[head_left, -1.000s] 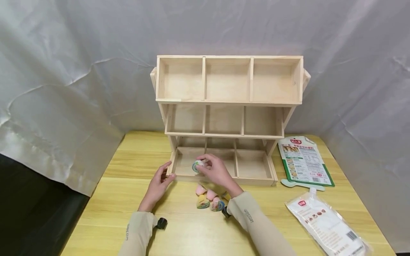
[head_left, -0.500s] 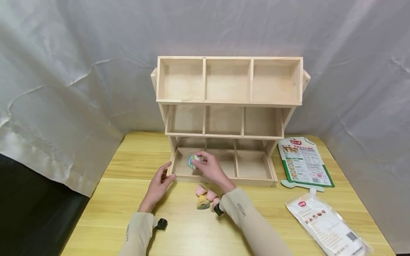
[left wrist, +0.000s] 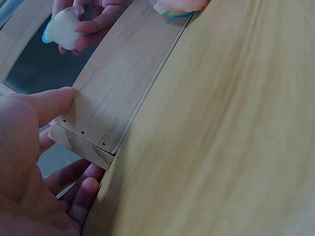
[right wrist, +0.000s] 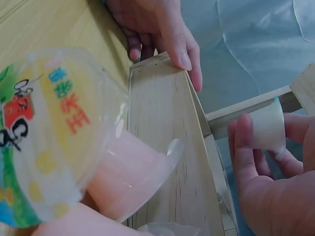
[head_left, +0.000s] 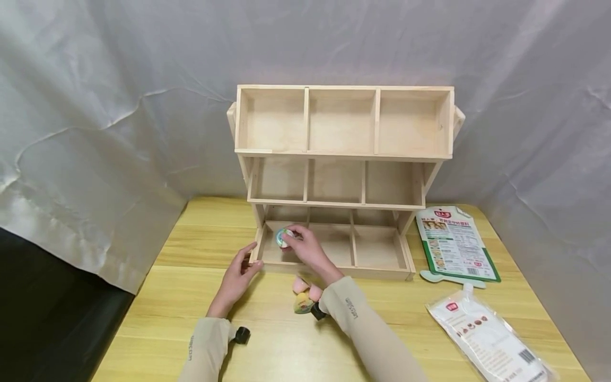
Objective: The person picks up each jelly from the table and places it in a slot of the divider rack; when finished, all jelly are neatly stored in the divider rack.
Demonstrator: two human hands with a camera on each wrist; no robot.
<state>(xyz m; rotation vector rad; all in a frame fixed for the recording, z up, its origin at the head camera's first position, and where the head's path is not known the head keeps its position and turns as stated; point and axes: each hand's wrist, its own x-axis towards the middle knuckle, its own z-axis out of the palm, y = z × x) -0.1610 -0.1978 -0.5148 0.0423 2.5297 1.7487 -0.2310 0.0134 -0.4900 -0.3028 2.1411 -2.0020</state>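
My right hand (head_left: 310, 248) pinches a small white jelly cup (right wrist: 267, 127) between thumb and fingers. It is over the left compartment of the wooden rack's (head_left: 329, 271) bottom tier, the cup's printed lid turned to the left. At the front left corner of that tier, my left hand (head_left: 236, 276) grips the wood, thumb on the front board's upper edge and fingers around the end. Before the rack on the table lie several jelly cups, including a pink cup (head_left: 299, 285) and a yellow cup (head_left: 303, 304); my right sleeve hides part of this group.
The rack rises in three tiers, each divided into three compartments. On the right of the table (head_left: 167, 297) lie a green and white packet (head_left: 455, 244), a pale green spoon (head_left: 451, 278) and a clear-edged spouted pouch (head_left: 487, 334). Grey cloth (head_left: 143, 132) hangs behind.
My right hand has moved left and slightly away from me with the white jelly cup, now over the left compartment. My left hand keeps its place at the rack's corner.
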